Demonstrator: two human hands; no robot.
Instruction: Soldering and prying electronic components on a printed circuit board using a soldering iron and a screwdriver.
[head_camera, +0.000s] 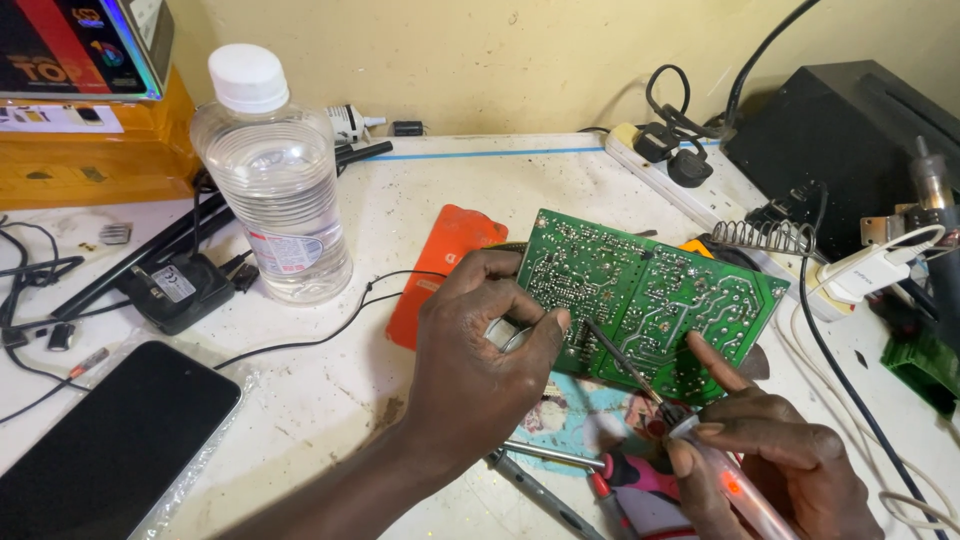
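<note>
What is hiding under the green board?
Under the green board you can see an orange card poking out left and a colourful picture below. The left hand holds the edge. The rest underneath is covered.

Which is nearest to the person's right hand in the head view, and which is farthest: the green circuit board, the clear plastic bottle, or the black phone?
From the right hand:
1. Green circuit board, just above it, touched by the iron's tip.
2. Clear plastic bottle, far left, at the back.
3. Black phone, at the left edge.
</note>
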